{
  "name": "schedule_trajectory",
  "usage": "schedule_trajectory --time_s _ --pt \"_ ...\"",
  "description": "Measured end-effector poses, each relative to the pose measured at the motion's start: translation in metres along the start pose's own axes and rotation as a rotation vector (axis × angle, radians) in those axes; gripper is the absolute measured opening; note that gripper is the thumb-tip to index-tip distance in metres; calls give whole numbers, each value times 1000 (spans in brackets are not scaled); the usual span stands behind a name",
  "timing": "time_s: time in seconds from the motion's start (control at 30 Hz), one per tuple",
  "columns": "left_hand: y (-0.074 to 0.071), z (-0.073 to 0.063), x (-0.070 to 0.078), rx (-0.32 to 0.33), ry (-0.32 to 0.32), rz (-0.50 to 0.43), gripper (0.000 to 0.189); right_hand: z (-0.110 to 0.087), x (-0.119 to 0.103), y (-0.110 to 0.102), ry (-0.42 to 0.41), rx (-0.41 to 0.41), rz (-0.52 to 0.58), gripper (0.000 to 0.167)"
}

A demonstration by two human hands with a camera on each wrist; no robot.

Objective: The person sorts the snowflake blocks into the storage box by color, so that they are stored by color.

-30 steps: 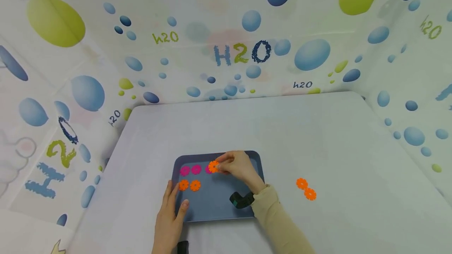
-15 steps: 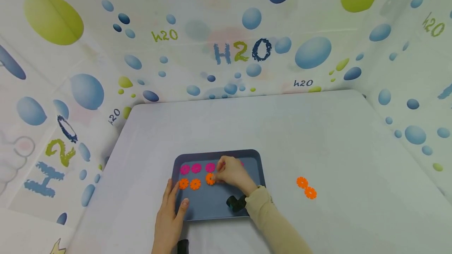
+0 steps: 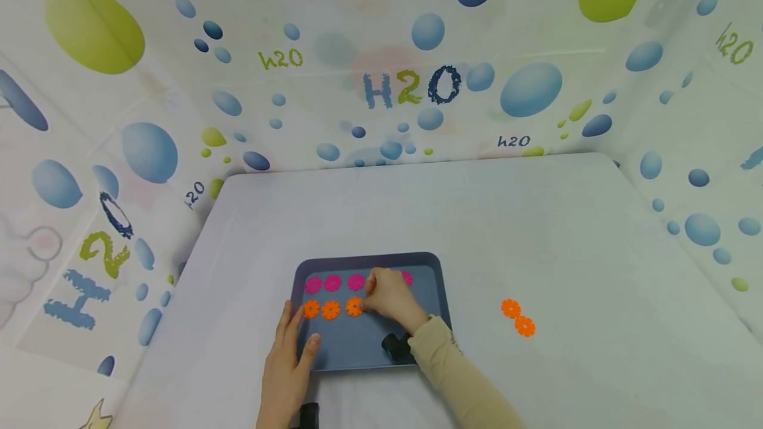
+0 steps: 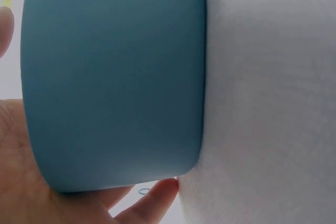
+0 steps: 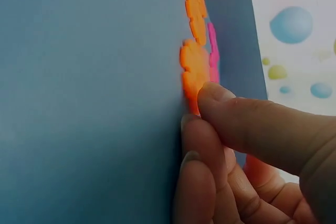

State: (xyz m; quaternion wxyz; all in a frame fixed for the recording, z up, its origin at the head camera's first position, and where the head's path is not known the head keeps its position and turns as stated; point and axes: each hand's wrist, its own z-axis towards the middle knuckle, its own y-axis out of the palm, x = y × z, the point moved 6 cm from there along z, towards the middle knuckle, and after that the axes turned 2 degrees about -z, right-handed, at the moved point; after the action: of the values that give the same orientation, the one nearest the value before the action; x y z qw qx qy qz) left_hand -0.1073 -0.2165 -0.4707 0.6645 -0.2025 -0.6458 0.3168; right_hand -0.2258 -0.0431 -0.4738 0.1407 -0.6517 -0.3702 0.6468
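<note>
A blue-grey tray (image 3: 369,356) lies on the table, holding flat flower-shaped pieces. Along its far side runs a row of magenta pieces (image 3: 332,283), partly hidden by my right hand (image 3: 393,296). In front of that row are two orange pieces (image 3: 330,310) at the left. To the right of these, my right hand pinches another orange flower piece (image 3: 354,306) between thumb and finger, low over the tray floor; the right wrist view shows the thumb (image 5: 215,93) on its edge. My left hand (image 3: 286,363) rests with extended fingers against the tray's left edge.
Two more orange flower pieces (image 3: 518,317) lie touching on the white table (image 3: 572,237), right of the tray. A patterned sheet (image 3: 334,104) with printed drops hangs behind and at the sides. A dark wrist device (image 3: 398,347) sits by the right sleeve.
My right hand has brought the orange piece from over the magenta row down and nearer, into line with the other two orange ones. The left hand stays on the tray edge.
</note>
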Motion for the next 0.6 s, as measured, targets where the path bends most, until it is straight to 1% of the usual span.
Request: schedule_trajectory --time_s 0.2,0.33,0.6 --pt "0 1 0 -2 -4 2 58 1 2 -1 8 -12 8 32" --pt "0 1 0 -9 -14 5 58 -1 3 -4 4 -21 38 30" --pt "1 2 -1 -20 -31 5 58 -7 0 -18 -53 -4 124 22"
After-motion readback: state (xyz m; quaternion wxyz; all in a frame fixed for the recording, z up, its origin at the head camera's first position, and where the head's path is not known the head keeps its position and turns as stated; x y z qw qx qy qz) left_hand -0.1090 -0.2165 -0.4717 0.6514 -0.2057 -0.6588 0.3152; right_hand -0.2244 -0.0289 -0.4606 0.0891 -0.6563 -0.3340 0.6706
